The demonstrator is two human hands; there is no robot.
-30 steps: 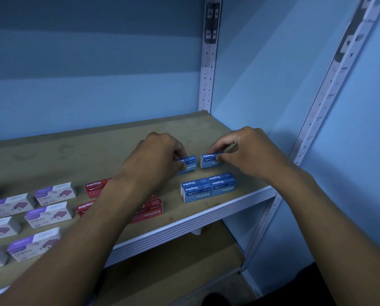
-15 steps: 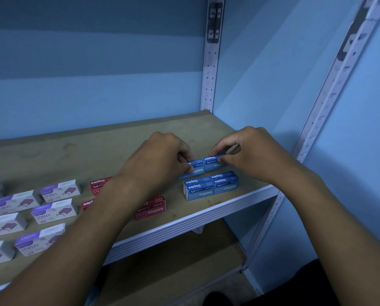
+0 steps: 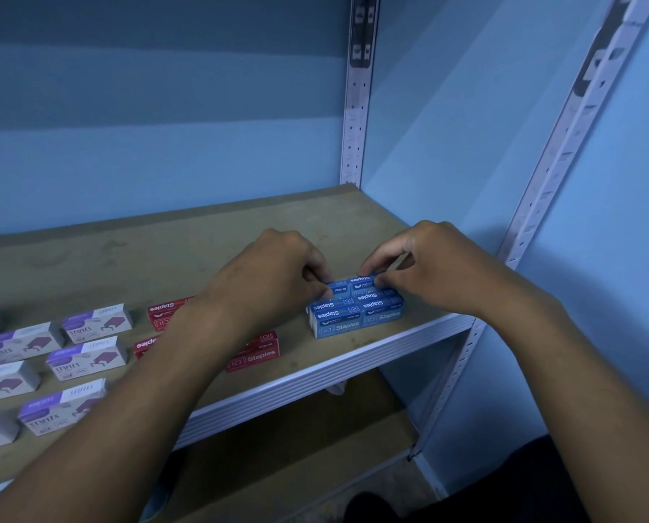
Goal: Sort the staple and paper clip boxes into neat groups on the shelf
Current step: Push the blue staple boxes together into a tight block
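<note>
At the shelf's right front corner, the left hand (image 3: 277, 273) and right hand (image 3: 428, 266) each pinch a small blue cardboard staple box (image 3: 364, 281), seating both against the blue group (image 3: 353, 315), apparently for alignment; red boxes (image 3: 253, 358) lie beside.

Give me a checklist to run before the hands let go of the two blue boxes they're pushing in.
1. Left hand pinching the rear left blue box: ok.
2. Right hand pinching the rear right blue box: ok.
3. Both rear boxes against the front blue boxes, no gap showing: ok.
4. Rear pair's ends flush with the front pair: cannot tell, fingers cover them.
5. Blue group apart from the red boxes: ok.
6. Blue group fully on the shelf, behind its front edge: ok.
</note>
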